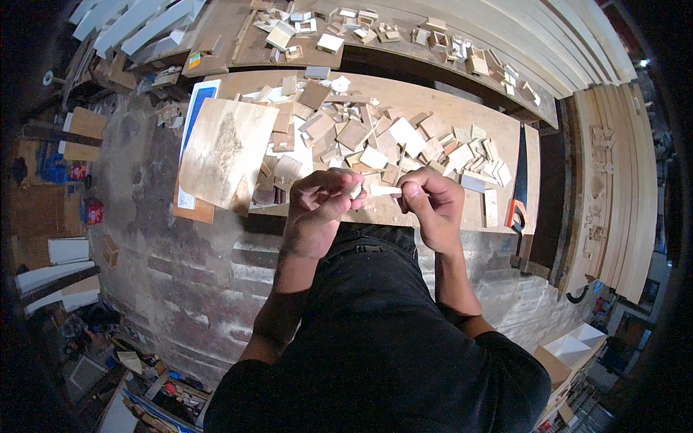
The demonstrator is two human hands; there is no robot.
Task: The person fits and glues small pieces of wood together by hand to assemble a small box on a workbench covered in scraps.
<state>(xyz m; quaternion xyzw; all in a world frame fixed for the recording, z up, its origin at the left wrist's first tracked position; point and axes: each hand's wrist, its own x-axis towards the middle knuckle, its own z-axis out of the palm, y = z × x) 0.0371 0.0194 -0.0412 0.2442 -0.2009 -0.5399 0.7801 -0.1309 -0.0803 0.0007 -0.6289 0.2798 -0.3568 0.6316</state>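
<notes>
On the workbench (484, 115), we find loose wood pieces (354, 133) spread from the centre toward the right. Along the left edge we see a wide panel (227, 151) lying over a sheet (205, 94). A handsaw (520, 189) lies by the right edge, handle at the near right corner. Beyond the far edge, a second bench (498, 43) carries small boxes (476, 61).

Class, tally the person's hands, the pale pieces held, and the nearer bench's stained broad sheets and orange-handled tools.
Hands: 2 (left hand, right hand)
Held pale pieces: 2
Stained broad sheet: 1
Orange-handled tool: 1
Total: 6
</notes>
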